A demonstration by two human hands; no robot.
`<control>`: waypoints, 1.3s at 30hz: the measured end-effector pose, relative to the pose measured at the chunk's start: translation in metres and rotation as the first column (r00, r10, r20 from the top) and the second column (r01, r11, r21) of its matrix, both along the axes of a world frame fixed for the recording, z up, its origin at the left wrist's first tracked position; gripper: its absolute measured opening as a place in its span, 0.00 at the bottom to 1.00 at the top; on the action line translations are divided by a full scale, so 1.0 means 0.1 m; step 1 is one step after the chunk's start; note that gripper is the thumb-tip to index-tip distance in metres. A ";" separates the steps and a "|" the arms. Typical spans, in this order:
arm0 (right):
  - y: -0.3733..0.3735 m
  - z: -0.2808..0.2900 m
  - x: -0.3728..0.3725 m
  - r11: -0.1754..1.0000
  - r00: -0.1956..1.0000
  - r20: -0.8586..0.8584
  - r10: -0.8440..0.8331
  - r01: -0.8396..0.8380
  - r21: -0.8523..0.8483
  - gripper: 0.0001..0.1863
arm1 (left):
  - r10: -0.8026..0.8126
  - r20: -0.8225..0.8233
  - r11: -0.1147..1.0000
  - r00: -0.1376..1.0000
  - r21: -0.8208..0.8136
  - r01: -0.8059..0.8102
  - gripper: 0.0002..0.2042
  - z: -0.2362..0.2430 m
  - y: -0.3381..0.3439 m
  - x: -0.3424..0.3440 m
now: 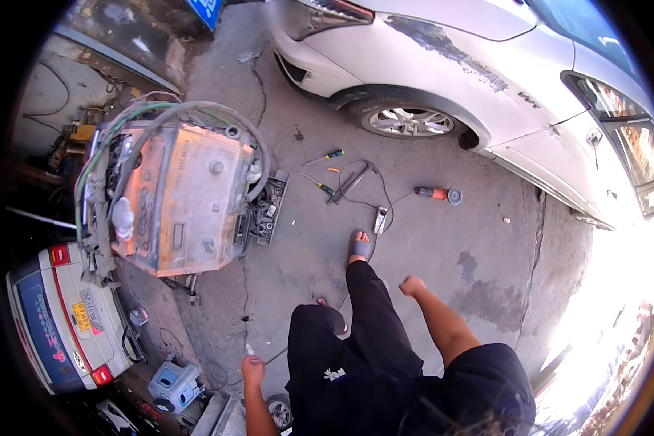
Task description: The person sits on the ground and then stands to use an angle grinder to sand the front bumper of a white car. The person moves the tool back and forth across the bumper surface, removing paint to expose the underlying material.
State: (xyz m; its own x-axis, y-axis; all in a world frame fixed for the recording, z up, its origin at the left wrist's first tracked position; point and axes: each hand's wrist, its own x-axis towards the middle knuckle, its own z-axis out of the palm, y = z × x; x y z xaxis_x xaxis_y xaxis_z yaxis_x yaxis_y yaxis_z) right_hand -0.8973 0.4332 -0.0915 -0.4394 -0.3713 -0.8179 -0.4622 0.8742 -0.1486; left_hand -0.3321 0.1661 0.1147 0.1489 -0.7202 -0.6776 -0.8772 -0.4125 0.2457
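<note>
My left hand [253, 370] is closed around a small whitish thing [249, 350] that pokes up past the fingers; its kind is too small to make out. My right hand [412, 285] hangs out in front of my body with its fingers curled, and nothing shows in it. Beyond it on the concrete floor lies an orange angle grinder [434, 193] with a round disc. A white power strip [380, 220] with a dark cord rests just past my forward foot [358, 245]. Farther off are a hammer [352, 183] and two screwdrivers [323, 157], both apart from my hands.
A white car [443, 65] with scraped paint stands at the far right. On the left is a worn orange machine [203, 189] draped with hoses, beside a tray of metal parts [270, 207]. A van's rear [80, 312] and a blue-grey container [176, 385] sit lower left.
</note>
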 end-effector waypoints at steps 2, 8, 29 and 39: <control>-1.04 -0.49 -0.13 0.991 0.974 0.207 0.087 -0.064 -0.115 0.21 | -0.008 0.053 1.000 0.999 -0.004 0.008 0.07 0.22 -0.18 -0.29; -3.28 -2.11 -0.45 0.991 0.986 0.104 -0.132 0.130 0.027 0.17 | -0.133 0.188 0.991 0.973 0.036 0.128 0.07 -0.52 -0.58 -0.61; -2.95 -2.17 0.31 0.717 0.681 0.598 -0.422 0.654 -0.239 0.11 | -0.978 -0.207 -0.137 -0.036 0.502 0.854 0.07 -1.23 -0.52 1.20; -0.96 2.91 0.10 0.055 -0.210 0.877 -0.432 0.965 0.258 0.31 | -0.192 0.109 0.939 0.975 0.310 0.150 0.14 -0.59 -1.90 -1.20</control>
